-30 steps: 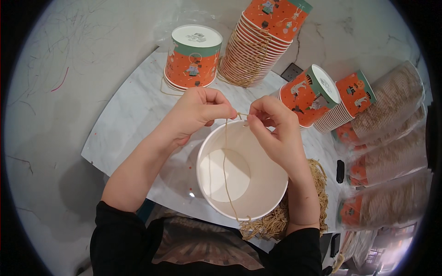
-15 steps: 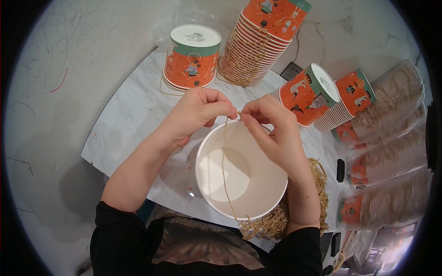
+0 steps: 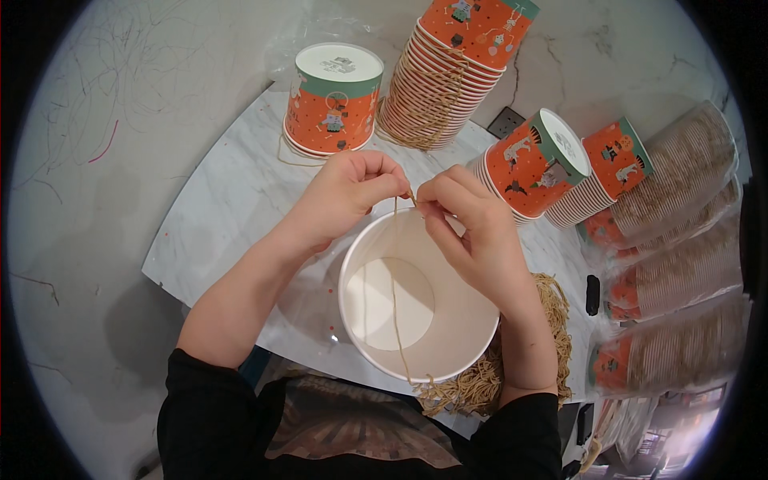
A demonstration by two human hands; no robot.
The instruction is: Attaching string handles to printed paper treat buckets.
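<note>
A large paper bucket (image 3: 472,320) with a white inside stands mouth up before me on the table. Over its far rim, my left hand (image 3: 352,192) pinches a tan cord (image 3: 394,304) between thumb and fingers. Close beside it, my right hand (image 3: 472,224) pinches the same cord, a short piece of which shows between the two hands. From the left hand the cord hangs across the bucket's mouth to the near rim. There it meets a heap of tan cords (image 3: 456,392), partly hidden under my right forearm. Whether the cord passes through the bucket's wall is hidden by my fingers.
On the marbled table (image 3: 216,208) stand an upturned orange bucket (image 3: 334,112), a tall nested stack (image 3: 440,88) with cords hanging on it, and another orange stack (image 3: 532,160). Plastic-wrapped stacks (image 3: 680,264) line the right. A socket (image 3: 506,123) sits on the wall behind.
My right hand has turned slightly and its fingers have shifted down a little. The cord piece between the hands now slants downward to the right. The bucket stays in place.
</note>
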